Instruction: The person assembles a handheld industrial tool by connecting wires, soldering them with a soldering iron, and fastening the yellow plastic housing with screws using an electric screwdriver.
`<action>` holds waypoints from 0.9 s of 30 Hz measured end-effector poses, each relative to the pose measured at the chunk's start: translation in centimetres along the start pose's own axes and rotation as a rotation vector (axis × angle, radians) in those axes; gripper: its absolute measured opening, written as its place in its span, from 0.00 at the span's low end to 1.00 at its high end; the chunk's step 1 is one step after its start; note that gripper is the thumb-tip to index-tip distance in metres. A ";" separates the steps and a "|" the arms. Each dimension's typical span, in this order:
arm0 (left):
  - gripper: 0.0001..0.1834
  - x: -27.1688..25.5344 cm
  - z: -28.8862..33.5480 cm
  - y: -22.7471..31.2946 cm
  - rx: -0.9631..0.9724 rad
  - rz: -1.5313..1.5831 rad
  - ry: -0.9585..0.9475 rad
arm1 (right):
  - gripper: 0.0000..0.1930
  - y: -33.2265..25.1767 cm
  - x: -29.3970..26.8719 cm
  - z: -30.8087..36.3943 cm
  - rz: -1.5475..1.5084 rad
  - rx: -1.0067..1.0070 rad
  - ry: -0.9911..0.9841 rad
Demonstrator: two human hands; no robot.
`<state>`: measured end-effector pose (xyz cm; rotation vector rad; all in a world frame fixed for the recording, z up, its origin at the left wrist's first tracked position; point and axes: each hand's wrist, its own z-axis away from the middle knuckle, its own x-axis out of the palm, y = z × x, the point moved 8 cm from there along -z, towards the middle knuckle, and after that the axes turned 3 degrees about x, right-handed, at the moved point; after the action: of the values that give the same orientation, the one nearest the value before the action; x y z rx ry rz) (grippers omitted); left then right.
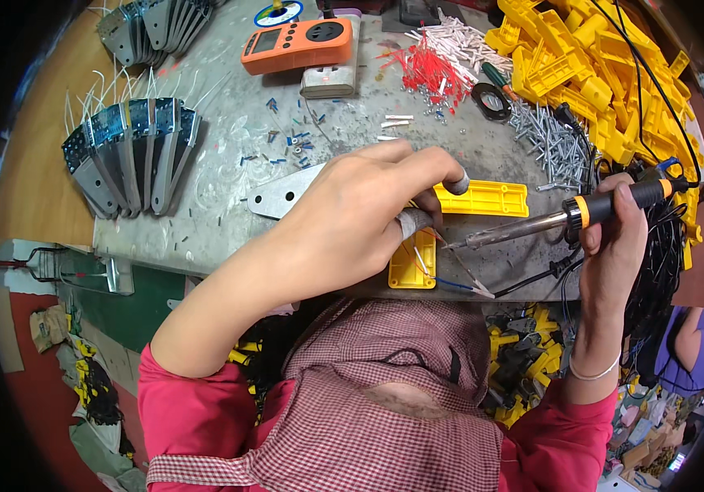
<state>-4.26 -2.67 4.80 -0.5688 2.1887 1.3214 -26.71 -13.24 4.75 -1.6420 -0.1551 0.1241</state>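
My right hand [618, 225] is closed round the black and orange handle of a soldering iron [520, 230], whose tip points left, close to the fingertips of my left hand [385, 193]. With covered fingertips, that left hand pinches thin wires [440, 238] over a yellow plastic housing [412, 276]; the exact grip is partly hidden. The housing lies at the table's near edge. Blue and brown leads run right from it to the white ends of a black cord [532, 280]. A long yellow cover [491, 199] lies behind, and a grey metal plate [274, 198] reaches under my left hand.
Fanned metal blades with wires [129, 160] stand at the left. An orange meter [297, 47] sits at the back. Red pieces [438, 74], white sleeves [460, 39], screws [550, 139], a tape roll [491, 101] and heaped yellow housings [606, 74] fill the right. Black cables [655, 262] hang there.
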 end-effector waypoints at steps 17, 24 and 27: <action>0.30 1.0 -0.6 -0.5 0.019 -0.028 -0.019 | 0.12 0.9 0.5 -0.1 -0.004 0.008 -0.025; 0.29 0.0 0.0 -0.1 0.045 -0.080 0.014 | 0.12 1.0 0.5 -0.1 -0.002 0.027 0.005; 0.29 -1.3 0.6 0.4 0.047 -0.060 0.033 | 0.11 1.1 0.1 -0.1 0.003 0.023 0.012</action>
<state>-3.31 -1.89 5.64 -0.6377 2.2052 1.2349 -26.53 -13.37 3.71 -1.6194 -0.1420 0.1176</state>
